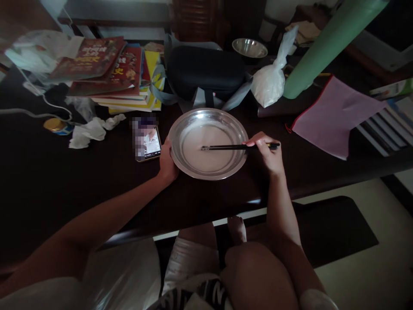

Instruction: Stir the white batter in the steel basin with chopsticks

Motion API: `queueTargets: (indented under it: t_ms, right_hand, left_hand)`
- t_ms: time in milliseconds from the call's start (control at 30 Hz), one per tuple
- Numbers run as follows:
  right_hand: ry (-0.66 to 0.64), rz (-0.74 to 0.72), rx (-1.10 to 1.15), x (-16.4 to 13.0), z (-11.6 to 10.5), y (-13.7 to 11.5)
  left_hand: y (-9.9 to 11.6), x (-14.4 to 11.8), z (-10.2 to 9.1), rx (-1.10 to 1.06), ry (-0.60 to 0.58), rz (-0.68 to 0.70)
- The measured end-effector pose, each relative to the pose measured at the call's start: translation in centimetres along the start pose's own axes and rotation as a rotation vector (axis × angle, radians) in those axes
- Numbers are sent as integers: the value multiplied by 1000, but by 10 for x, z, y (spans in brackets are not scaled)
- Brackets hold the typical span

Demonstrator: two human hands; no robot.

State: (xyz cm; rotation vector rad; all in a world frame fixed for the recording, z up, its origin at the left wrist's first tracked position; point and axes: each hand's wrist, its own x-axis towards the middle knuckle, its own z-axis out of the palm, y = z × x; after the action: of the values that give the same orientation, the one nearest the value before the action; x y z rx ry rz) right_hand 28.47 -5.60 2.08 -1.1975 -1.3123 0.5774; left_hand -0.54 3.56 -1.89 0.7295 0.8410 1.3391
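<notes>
Chopsticks (238, 147) tips blurred, plate (183, 129) contents unclear

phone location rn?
Head view, left of centre: the phone lies on the dark table, just left of the metal plate, beside the left hand.
</notes>
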Motion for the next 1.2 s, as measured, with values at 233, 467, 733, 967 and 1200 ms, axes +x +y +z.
queueTargets:
  t_ms: [233, 467, 733, 967, 1200]
  right_hand:
    - [126, -23, 66, 0, -2, 0]
    - [123, -35, -18, 1, -2, 1]
    - [23, -10, -14, 0, -1, 2]
    - [92, -32, 71, 0, -2, 2]
    - [128, -36, 27, 1, -3, 3]
  left_hand:
    - [5, -3, 6, 12, 59, -29]
    - [2, 0, 2, 28, 53, -41]
    - [3, 0, 3, 14, 40, -50]
    - [1, -1, 1, 50, 13, -15]
    - [3, -1, 3, 50, 30, -26]
